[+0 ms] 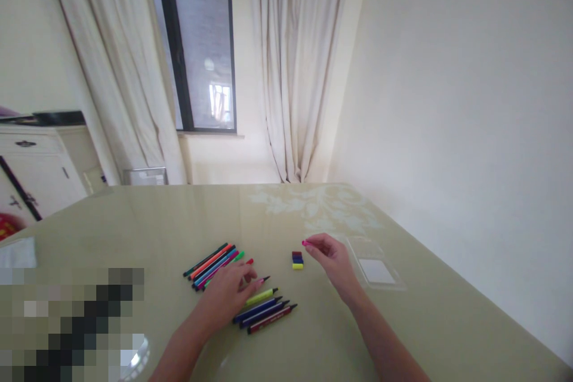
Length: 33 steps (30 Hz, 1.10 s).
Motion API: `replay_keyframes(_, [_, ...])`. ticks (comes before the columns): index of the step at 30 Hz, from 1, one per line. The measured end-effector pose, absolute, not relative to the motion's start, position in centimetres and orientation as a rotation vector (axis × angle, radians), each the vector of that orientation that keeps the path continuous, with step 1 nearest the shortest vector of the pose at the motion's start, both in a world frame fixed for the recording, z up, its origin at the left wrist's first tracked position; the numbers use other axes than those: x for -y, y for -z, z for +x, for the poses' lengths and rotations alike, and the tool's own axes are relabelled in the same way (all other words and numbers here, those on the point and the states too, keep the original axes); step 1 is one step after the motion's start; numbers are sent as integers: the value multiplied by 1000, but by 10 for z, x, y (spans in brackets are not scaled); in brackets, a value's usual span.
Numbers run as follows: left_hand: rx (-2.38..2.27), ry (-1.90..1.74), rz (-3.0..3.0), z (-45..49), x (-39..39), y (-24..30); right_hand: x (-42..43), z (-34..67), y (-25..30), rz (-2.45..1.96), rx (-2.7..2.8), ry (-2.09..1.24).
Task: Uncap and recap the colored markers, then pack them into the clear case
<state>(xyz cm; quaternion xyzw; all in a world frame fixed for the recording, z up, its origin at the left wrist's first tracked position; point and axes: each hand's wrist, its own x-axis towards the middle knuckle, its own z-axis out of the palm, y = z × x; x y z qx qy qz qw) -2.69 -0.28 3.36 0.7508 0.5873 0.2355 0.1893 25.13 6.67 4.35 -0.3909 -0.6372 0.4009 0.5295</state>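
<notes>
Pale curtains (304, 71) flank a dark-framed window (203, 42) at the upper left and centre of the frame, and a white cabinet (62, 161) stands at the left edge. Across the lower half spreads a glossy greenish counter (147, 215). At right of centre on it lies a clear plastic case (364, 246); a white rectangle (376, 271) shows in its lower part, whether inside or beneath the plastic I cannot tell. The two hands are apart: the right hand (329, 259) pinches a pink cap (305, 243), while the left hand (230, 289), lower centre, grips a pink pen (262, 281), its dark tip bared. Between them sit dark red, blue and yellow caps (298, 260). Uncapped pens (272, 319) lie below the left hand, capped pens (210, 264) to its upper left.
</notes>
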Motion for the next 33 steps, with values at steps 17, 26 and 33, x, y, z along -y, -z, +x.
replay_keyframes(17, [-1607, -538, 2087, -9, 16, -38, -66, 205, -15, -1262, 2188, -177])
replay_keyframes(26, [-1586, -509, 2063, -9, 15, -41, -80, 198, -19, -1384, 2168, -191])
replay_keyframes(33, [-1561, -531, 2033, -10, 16, -38, -100, 201, -25, -1540, 2163, -297])
